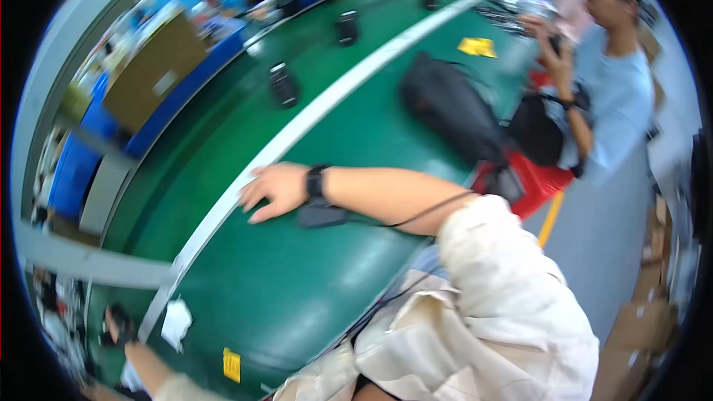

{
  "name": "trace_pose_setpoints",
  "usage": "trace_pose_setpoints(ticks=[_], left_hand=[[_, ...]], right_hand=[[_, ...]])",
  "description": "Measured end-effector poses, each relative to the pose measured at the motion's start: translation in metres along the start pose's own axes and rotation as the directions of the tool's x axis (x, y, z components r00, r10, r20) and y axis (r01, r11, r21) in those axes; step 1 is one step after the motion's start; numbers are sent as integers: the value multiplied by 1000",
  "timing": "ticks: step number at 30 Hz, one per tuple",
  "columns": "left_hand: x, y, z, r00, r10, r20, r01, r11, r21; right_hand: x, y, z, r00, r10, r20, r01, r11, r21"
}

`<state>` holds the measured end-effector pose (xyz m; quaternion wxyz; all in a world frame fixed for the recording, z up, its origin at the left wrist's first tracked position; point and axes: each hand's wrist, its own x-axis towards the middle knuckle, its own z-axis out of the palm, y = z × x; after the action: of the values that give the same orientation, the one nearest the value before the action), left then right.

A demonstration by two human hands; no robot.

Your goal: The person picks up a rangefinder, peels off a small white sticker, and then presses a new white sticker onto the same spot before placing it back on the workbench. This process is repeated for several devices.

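My right hand (276, 187) reaches over the green work surface (312, 267) to a long white strip (297, 122). Its fingers are spread and hold nothing; the fingertips lie at the strip's edge. A black band with a small dark box and a cable is on that wrist. At the lower left, my left hand (113, 324) is small and blurred beyond the strip, with dark material around it. Its fingers cannot be made out. A crumpled white piece (177, 324) and a yellow slip (232, 364) lie to the right of the left forearm.
Several dark handheld-sized devices (283, 85) stand beyond the strip. A black bag (449, 104) and yellow papers (477, 47) lie at the right, near a person (613, 82) in light blue holding something dark. Cardboard boxes (631, 327) line the floor. A grey metal frame (96, 256) crosses at left.
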<state>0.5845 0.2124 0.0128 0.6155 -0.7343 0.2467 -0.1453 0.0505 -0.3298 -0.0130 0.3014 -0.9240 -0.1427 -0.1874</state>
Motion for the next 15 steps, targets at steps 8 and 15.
trace_pose_setpoints(ticks=[8,15], left_hand=[[-117,19,-302,995,98,-12,0,121,993],[-306,14,-427,973,-217,78,-228,-954,196]], right_hand=[[-23,7,-13,979,191,-68,-182,976,120],[-10,-53,-27,914,288,-285,-167,909,383]])
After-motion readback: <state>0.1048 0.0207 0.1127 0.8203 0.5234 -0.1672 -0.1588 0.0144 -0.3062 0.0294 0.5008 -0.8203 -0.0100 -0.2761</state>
